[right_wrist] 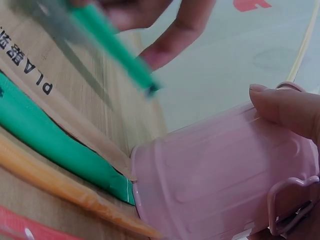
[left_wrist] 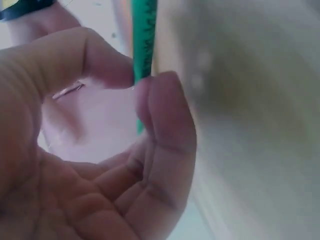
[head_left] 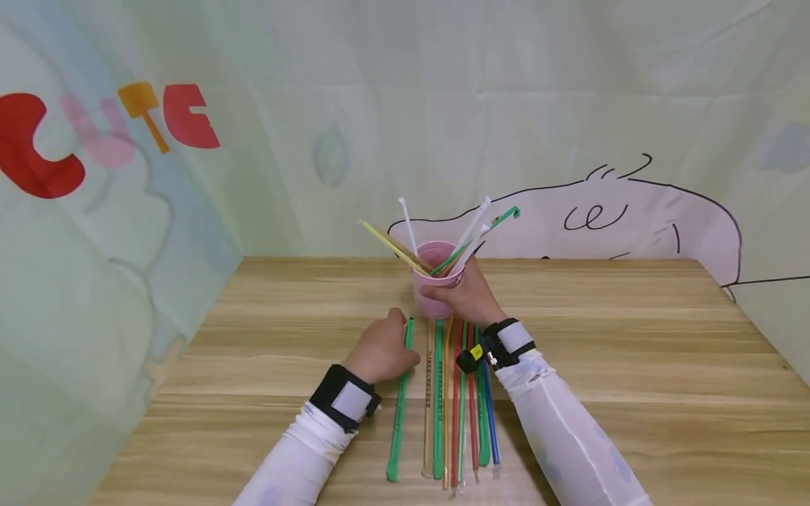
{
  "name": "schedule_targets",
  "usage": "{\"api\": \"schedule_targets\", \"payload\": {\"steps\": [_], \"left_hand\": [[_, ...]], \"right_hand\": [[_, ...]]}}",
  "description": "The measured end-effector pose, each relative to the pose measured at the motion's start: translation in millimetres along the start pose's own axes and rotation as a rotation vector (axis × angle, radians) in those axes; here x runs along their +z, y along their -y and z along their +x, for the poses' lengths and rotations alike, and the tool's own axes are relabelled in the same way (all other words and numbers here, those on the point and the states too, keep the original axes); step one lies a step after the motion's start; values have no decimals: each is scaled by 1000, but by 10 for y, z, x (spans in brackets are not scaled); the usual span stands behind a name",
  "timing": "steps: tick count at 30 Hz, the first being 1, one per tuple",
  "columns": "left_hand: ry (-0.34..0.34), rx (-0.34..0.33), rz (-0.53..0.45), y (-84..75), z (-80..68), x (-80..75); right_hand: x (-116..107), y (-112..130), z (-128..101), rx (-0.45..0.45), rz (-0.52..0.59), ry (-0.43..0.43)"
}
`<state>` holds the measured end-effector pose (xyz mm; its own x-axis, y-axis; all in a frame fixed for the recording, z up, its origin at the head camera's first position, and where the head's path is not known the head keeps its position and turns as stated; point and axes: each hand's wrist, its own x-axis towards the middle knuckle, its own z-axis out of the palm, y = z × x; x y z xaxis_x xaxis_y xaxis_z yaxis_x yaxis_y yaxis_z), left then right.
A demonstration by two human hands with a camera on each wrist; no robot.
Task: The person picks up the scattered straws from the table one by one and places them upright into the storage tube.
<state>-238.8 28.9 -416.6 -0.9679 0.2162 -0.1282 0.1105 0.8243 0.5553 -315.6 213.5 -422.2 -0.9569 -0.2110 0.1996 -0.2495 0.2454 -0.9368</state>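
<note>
**A staged recording corner, not a real room**

The place looks like a small set made for filming, not a kitchen or an office. A wooden table with a pale striped grain stands in a corner. Thin printed cloth hangs behind it and on both sides, and the folds in it are visible. On the left part there are big red and pink letters. On the right part there is a cartoon drawing in black line on pale pink. No furniture, window or machine shows. The person wears black wrist straps over white sleeves, and one strap carries a small device.
</note>
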Motion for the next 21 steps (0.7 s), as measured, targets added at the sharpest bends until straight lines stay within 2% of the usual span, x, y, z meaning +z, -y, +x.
{"api": "schedule_targets", "payload": {"steps": [2,5,9,13,17,21], "left_hand": [[-10,5,-12,-5,-11,-70],[-58,59,-52,-25,-37,-198],[-143,158,-134,-66,-93,-389],[-242,228,-248,-132,-175,-624],[-384,290,-425,-199,-230,-866],[-577,382,-584,-247,-235,-1039]], "right_hand": [[2,-7,3,1,7,-1],[1,-19,6,1,17,-1],[-2,-35,10,-13,17,3],[0,-40,15,-14,9,2],[5,-38,20,-22,8,-1],[8,-46,35,-56,21,9]]}}
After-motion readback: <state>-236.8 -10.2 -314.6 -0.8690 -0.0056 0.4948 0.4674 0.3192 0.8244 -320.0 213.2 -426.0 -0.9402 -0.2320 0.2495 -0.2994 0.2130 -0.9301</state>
